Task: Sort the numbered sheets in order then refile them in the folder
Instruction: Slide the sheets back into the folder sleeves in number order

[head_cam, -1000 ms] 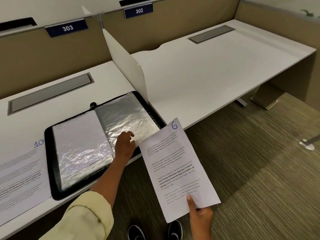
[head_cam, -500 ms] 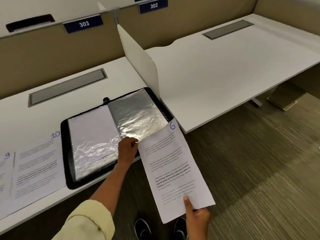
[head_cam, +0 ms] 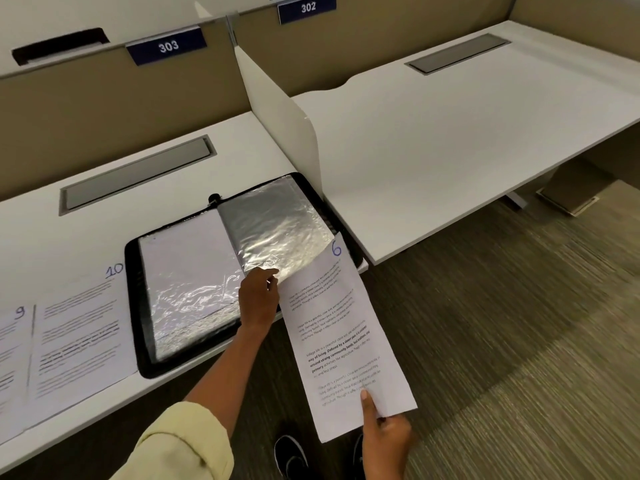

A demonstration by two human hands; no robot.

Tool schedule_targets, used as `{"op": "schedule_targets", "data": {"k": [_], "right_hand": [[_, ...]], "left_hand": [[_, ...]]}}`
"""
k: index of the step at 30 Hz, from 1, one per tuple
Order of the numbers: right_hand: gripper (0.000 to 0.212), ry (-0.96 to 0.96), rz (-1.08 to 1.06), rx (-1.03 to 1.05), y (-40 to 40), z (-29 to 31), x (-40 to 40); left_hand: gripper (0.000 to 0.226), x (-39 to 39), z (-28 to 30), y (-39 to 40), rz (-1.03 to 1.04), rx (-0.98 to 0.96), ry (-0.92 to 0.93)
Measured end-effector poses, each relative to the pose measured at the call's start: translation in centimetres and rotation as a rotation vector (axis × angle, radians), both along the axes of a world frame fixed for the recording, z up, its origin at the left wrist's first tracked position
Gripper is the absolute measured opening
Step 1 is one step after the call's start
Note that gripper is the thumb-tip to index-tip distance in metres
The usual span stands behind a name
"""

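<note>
Open folder (head_cam: pixel 221 282) on worktop (head_cam: pixel 86 244). Left hand (head_cam: pixel 259 299) pinching sleeve (head_cam: pixel 277 237) edge; right hand (head_cam: pixel 384 441) gripping sheet 6 (head_cam: pixel 343 341), top corner over folder. Sheets 9 (head_cam: pixel 14 358) and 10 (head_cam: pixel 79 337) beside folder.

Open-plan office, numbered workstations.
White counter (head_cam: pixel 450 133) bays split by divider panel (head_cam: pixel 280 123), seat plates 303 (head_cam: pixel 168 46) and 302 (head_cam: pixel 308 8) at 12 o'clock, cable hatches (head_cam: pixel 138 174), carpet floor (head_cam: pixel 502 323).
</note>
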State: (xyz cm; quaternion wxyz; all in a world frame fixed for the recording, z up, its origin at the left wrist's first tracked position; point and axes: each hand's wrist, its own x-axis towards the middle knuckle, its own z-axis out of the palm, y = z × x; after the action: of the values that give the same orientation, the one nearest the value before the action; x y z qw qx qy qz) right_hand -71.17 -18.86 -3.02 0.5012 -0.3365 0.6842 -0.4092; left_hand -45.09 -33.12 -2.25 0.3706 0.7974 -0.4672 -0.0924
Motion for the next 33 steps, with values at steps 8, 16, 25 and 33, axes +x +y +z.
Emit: {"op": "schedule_targets", "data": {"k": [8, 16, 25, 33], "right_hand": [[0.041, -0.066, 0.127, 0.085, 1.6, -0.9, 3.0], [0.042, -0.284, 0.316, 0.16, -1.6, 1.6, 0.4], [0.101, -0.783, 0.241, 0.33, -7.8, 4.0, -4.8], [0.049, -0.521, 0.738, 0.327, -13.1, 5.3, -4.5]], "left_hand": [[0.023, -0.3, -0.3, -0.4, -0.033, 0.018, 0.004], [0.025, -0.1, -0.8, -1.1, -0.051, 0.152, -0.003], [0.024, 0.1, -1.1, -1.3, -0.081, 0.21, -0.06], [0.016, 0.2, -0.7, -1.6, -0.097, 0.265, -0.124]]}}
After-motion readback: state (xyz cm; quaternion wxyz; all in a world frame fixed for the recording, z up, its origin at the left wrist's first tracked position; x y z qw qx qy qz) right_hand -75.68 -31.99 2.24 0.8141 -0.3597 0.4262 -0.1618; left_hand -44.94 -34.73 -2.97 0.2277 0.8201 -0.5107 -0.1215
